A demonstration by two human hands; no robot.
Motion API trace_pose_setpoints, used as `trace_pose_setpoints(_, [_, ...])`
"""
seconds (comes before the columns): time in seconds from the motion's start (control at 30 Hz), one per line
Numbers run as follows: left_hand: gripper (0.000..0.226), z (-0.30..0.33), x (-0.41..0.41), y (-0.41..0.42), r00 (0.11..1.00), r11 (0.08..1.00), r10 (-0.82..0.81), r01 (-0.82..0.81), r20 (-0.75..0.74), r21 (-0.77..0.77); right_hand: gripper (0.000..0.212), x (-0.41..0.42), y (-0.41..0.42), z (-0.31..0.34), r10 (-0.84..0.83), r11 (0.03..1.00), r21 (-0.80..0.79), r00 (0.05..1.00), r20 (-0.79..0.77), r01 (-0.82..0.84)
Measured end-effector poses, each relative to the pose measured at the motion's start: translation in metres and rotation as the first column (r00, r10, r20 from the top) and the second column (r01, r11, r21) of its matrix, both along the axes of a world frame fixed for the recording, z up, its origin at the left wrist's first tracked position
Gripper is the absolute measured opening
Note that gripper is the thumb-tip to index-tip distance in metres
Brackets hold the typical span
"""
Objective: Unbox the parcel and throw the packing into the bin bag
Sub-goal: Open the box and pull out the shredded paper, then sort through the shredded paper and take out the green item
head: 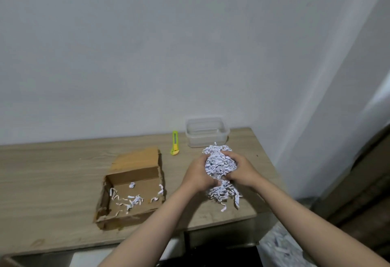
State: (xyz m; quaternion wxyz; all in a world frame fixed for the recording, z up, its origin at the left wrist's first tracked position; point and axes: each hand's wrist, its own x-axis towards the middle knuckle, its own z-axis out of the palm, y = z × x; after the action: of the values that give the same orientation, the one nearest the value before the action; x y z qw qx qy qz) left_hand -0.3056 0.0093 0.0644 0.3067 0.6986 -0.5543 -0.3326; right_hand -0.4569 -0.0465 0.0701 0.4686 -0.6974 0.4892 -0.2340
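White shredded paper (220, 164) sits bunched between both hands, left (199, 175) and right (240, 168) gripping it.

I look down on a wooden bench (52, 182) against a pale wall. My left hand (197, 175) and right hand (240, 169) squeeze a wad of white shredded paper (219, 164) between them above the bench's right part. To the left lies an open cardboard box (130, 186) with a few shreds inside. Behind my hands stand a clear plastic tub (206, 132) and a yellow-green cutter (174, 142). More shreds (278, 245) lie below the bench edge, lower right.
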Motion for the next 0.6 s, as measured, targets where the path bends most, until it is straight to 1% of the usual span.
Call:
trace_pose_setpoints(0.07, [0.096, -0.013, -0.012, -0.003, 1.000, 0.999, 0.004, -0.004, 0.003, 0.040, 0.076, -0.010, -0.002, -0.013, -0.019, 0.998, 0.058, 1.000, 0.017, 0.018])
trace_pose_setpoints(0.13, [0.092, -0.023, -0.020, -0.007, 1.000, 0.997, 0.007, -0.007, 0.001, 0.077, 0.076, -0.017, -0.003, -0.023, -0.027, 0.991, 0.128, 0.999, 0.046, 0.021])
trace_pose_setpoints(0.27, [0.094, -0.036, -0.026, -0.010, 1.000, 0.996, 0.020, -0.019, -0.022, 0.082, 0.079, -0.027, -0.010, -0.041, 0.003, 0.978, 0.207, 0.998, 0.064, -0.016])
trace_pose_setpoints(0.4, [0.103, -0.059, -0.021, -0.017, 0.994, 0.998, 0.052, -0.048, -0.094, 0.037, 0.083, -0.039, -0.021, -0.039, 0.069, 0.982, 0.172, 0.996, 0.051, -0.077])
trace_pose_setpoints(0.47, [0.106, -0.060, -0.020, -0.013, 0.996, 0.997, 0.081, -0.080, -0.039, 0.012, 0.081, -0.047, -0.024, -0.030, 0.127, 0.983, 0.132, 0.991, 0.042, -0.131])
trace_pose_setpoints(0.5, [0.103, -0.056, -0.022, -0.008, 0.995, 0.995, 0.103, -0.103, -0.005, 0.000, 0.079, -0.050, -0.026, -0.026, 0.145, 0.982, 0.117, 0.989, 0.035, -0.148])
trace_pose_setpoints(0.53, [0.094, -0.051, -0.025, -0.003, 0.993, 0.993, 0.114, -0.113, 0.030, -0.022, 0.077, -0.054, -0.027, -0.024, 0.148, 0.986, 0.079, 0.989, 0.011, -0.148])
trace_pose_setpoints(0.6, [0.075, -0.047, -0.032, 0.003, 0.989, 0.989, 0.085, -0.070, 0.121, -0.130, 0.065, -0.057, -0.028, -0.024, 0.099, 0.993, -0.062, 0.993, -0.066, -0.103])
